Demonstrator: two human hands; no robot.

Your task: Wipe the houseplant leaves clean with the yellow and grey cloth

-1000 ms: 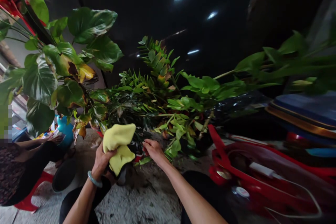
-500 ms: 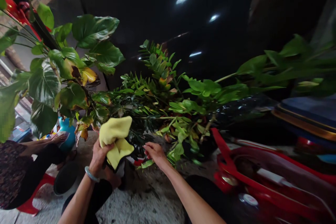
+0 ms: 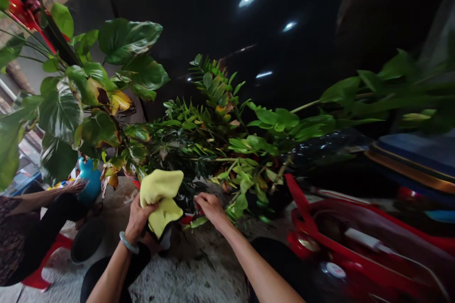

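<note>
Since half a second ago your left hand [image 3: 138, 220] has dropped slightly and the yellow cloth [image 3: 161, 199] has moved a little right, nearer the foliage. Your left grip is closed around the cloth, which bunches up above your knuckles and touches the dark leaves. Your right hand [image 3: 210, 208] pinches a stem of the leafy plant [image 3: 213, 151] just beside the cloth. Bare concrete floor [image 3: 185, 274] lies open between your arms; a red frame [image 3: 320, 236] crowds the right, and another person's arm [image 3: 42, 194] rests at left.
</note>
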